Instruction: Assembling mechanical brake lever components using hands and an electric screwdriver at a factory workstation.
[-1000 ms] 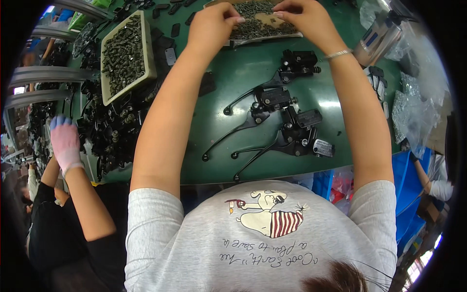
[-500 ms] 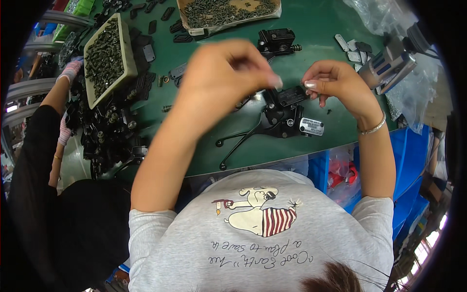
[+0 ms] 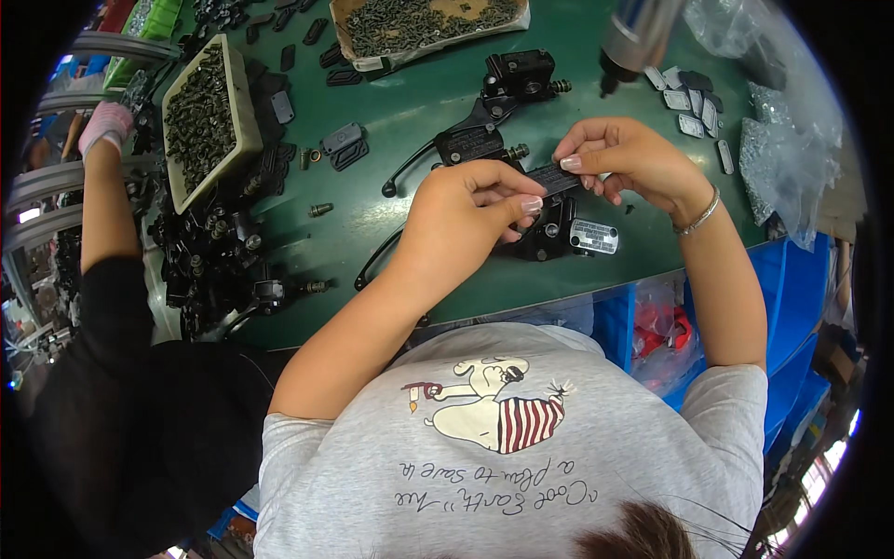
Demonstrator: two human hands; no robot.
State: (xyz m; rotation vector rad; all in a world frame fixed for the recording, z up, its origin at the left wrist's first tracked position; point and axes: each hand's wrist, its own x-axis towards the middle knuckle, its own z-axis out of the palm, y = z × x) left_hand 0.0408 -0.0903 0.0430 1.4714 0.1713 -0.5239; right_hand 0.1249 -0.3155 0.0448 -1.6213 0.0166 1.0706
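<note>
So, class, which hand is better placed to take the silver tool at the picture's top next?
Probably the right hand: it is nearer the silver tool, while the left hand is farther away, to its left.

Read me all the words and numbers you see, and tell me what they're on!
Gray T-shirt: dark, curly lettering, upside down; I don't copy out printed words.
Silver cover on a black part: dark printed lines, too small to read.
Black cover between the left hand and right hand: faint marks, too small to read.
</note>
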